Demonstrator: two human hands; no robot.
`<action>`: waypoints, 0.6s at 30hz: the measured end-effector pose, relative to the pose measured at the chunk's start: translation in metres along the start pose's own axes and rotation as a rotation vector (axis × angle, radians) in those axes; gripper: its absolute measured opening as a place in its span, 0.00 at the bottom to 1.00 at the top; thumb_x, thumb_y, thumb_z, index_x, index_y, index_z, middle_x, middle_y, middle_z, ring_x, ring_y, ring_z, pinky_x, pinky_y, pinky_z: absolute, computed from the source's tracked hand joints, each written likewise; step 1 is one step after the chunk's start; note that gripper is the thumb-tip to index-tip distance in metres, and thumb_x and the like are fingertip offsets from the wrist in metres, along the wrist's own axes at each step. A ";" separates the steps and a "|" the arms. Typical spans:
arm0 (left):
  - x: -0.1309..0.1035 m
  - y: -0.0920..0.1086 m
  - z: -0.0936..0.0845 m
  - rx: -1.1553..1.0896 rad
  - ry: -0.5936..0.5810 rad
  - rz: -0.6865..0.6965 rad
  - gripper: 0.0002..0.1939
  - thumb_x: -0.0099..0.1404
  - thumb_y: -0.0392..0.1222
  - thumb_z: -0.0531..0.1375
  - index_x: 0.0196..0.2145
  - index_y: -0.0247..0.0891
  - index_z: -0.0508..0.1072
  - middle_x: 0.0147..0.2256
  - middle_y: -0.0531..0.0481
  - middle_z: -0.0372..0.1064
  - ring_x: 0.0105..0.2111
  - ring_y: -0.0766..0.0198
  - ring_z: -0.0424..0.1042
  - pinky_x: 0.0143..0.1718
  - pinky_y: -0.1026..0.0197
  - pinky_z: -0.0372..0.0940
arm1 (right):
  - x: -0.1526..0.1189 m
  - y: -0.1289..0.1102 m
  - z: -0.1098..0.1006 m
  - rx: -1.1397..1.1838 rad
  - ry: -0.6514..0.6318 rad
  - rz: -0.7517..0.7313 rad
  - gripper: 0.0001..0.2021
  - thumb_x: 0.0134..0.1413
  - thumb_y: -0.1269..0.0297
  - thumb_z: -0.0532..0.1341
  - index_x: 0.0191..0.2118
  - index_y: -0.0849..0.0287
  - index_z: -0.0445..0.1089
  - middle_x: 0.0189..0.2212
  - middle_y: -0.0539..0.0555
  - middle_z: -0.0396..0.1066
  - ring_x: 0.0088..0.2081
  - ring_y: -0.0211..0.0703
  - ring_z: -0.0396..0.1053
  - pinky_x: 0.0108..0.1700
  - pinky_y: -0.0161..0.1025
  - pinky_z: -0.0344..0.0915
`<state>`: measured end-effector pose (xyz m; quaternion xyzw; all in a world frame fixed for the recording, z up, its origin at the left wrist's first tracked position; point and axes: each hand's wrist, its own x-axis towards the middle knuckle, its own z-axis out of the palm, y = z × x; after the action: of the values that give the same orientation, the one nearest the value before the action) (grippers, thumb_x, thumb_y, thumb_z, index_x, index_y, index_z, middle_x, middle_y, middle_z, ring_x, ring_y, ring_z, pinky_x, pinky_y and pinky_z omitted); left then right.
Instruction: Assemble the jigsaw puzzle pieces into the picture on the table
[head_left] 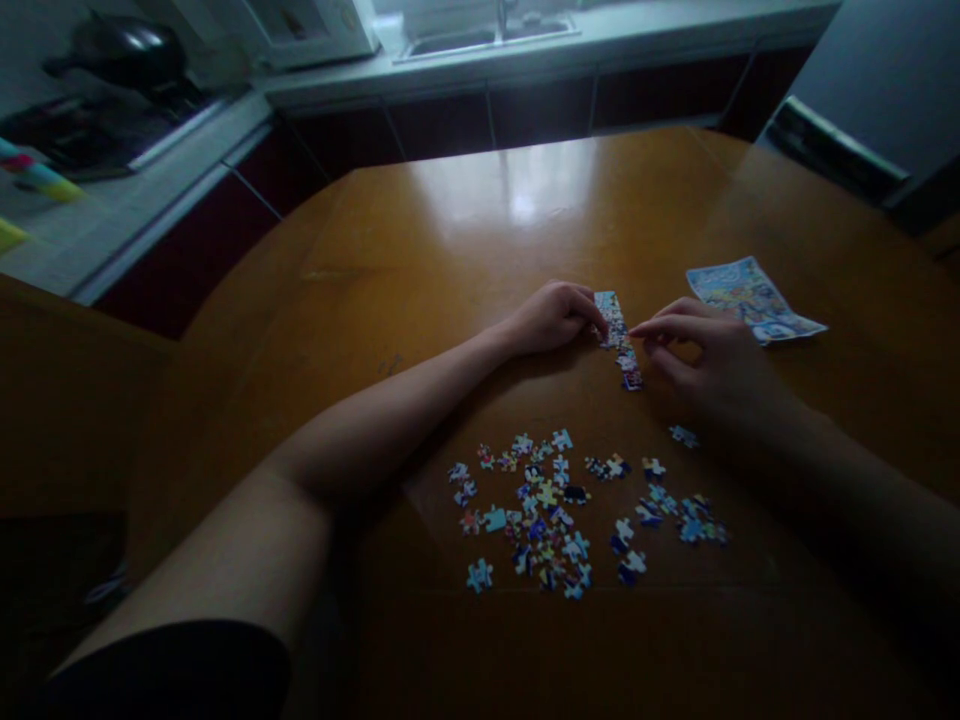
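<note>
Our left hand [559, 318] touches the puzzle strip [625, 354], grip unclear; our right hand [709, 350], fingertips apart, sits nearer the table's [420, 260] right edge.

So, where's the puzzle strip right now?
In the head view, the puzzle strip lies right of centre on the table, between the left hand and right hand.

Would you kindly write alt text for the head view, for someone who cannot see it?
A person's left hand touches a narrow strip of jigsaw pieces on a wooden table, with the right hand close beside it. Loose pieces lie nearer the camera, a printed sheet beyond the right hand, and a kitchen counter behind.
</note>
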<state>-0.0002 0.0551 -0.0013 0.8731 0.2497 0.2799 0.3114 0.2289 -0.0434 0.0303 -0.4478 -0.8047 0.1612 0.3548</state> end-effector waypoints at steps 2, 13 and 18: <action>0.000 0.000 0.000 -0.011 -0.007 0.012 0.21 0.57 0.25 0.53 0.35 0.38 0.86 0.31 0.48 0.75 0.31 0.67 0.72 0.37 0.63 0.68 | -0.007 -0.025 -0.004 0.034 -0.019 -0.094 0.08 0.62 0.67 0.63 0.43 0.59 0.79 0.38 0.58 0.75 0.40 0.49 0.73 0.42 0.46 0.69; 0.001 -0.003 0.000 -0.010 0.018 0.027 0.21 0.57 0.25 0.54 0.34 0.38 0.86 0.30 0.48 0.76 0.31 0.68 0.72 0.35 0.64 0.67 | -0.012 -0.039 -0.012 -0.008 -0.102 -0.196 0.06 0.62 0.70 0.64 0.42 0.57 0.79 0.40 0.57 0.75 0.42 0.50 0.73 0.43 0.47 0.69; 0.001 -0.004 0.001 -0.005 0.026 0.024 0.21 0.57 0.25 0.54 0.34 0.38 0.86 0.30 0.49 0.76 0.30 0.68 0.72 0.35 0.64 0.67 | -0.018 -0.053 -0.007 -0.006 -0.126 -0.230 0.06 0.64 0.69 0.63 0.42 0.57 0.78 0.39 0.57 0.75 0.41 0.49 0.71 0.42 0.46 0.68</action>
<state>0.0001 0.0578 -0.0039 0.8716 0.2423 0.2955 0.3070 0.2081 -0.0881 0.0582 -0.3427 -0.8719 0.1449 0.3185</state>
